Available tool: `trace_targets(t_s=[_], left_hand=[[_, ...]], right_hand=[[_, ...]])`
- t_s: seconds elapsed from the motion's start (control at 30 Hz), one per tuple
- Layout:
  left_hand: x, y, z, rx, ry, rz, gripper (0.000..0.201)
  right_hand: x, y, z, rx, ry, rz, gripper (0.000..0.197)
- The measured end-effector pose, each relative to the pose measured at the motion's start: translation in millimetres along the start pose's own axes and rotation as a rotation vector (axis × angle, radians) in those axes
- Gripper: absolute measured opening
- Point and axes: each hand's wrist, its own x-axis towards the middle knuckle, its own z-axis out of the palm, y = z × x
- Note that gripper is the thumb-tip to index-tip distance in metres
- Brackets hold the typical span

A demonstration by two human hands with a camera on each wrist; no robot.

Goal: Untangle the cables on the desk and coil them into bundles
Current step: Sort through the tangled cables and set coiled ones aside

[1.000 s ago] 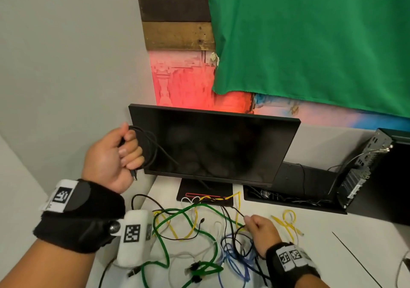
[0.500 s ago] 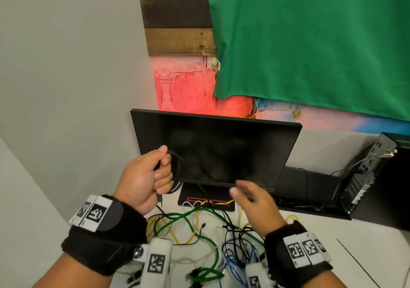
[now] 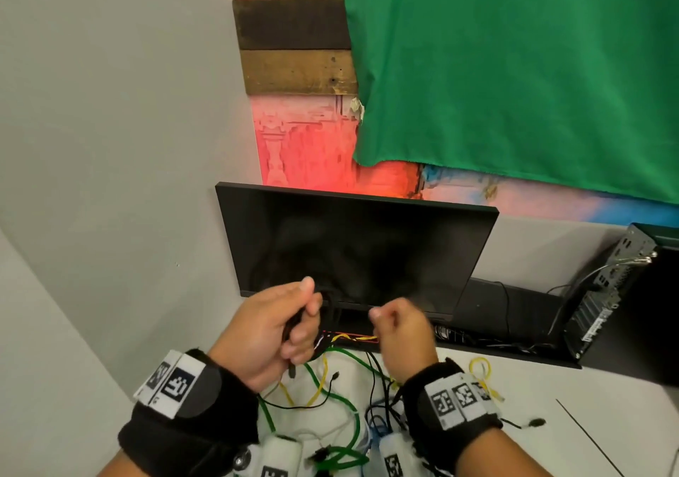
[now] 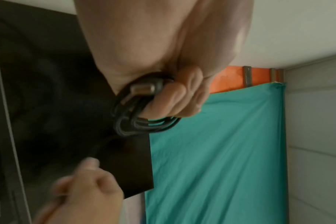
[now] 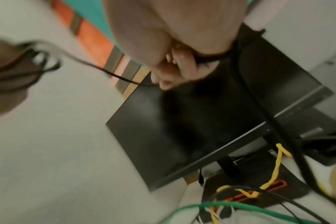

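Two hands: left hand (image 3: 270, 333), right hand (image 3: 400, 337). One monitor (image 3: 356, 248). One computer case (image 3: 621, 292). One green cloth (image 3: 514, 72). On the desk (image 3: 588, 395), loose cables: one green cable (image 3: 352, 414), one coiled black cable (image 4: 136, 115); yellow and blue strands too tangled to count.

White desk (image 3: 606, 417). Carries black monitor (image 3: 356, 248) on flat stand base at rear. In front of monitor: loose tangle of green cable (image 3: 345, 403), yellow cable (image 3: 319, 384), thin black cable (image 3: 374, 377) and blue cable (image 3: 374, 427). Right of monitor: small yellow coil (image 3: 481, 370), black tray (image 3: 514, 337) of wiring, upright computer case (image 3: 610, 292).
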Motion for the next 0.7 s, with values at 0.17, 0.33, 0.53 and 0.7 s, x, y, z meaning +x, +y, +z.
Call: trace_targets(t_s=[0.17,0.33,0.53,0.7], left_hand=[[13,-24,7,0.425,0.004,0.145,0.031],[6,-48,-7,0.968,0.000,0.207,0.045],[3,-48,-4,0.604,-0.193,-0.063,0.049],[0,-47,-1,0.530,-0.323,-0.159,0.041]], right_hand=[[-50,-14,21,-0.231,-0.731,-0.182,0.022],[-52,-36,-16,0.094,-0.857,-0.126,0.014],[-37,-33,-32,0.148,-0.529,-0.327,0.014],[-20,-22,-36,0.035,-0.470,-0.365,0.028]])
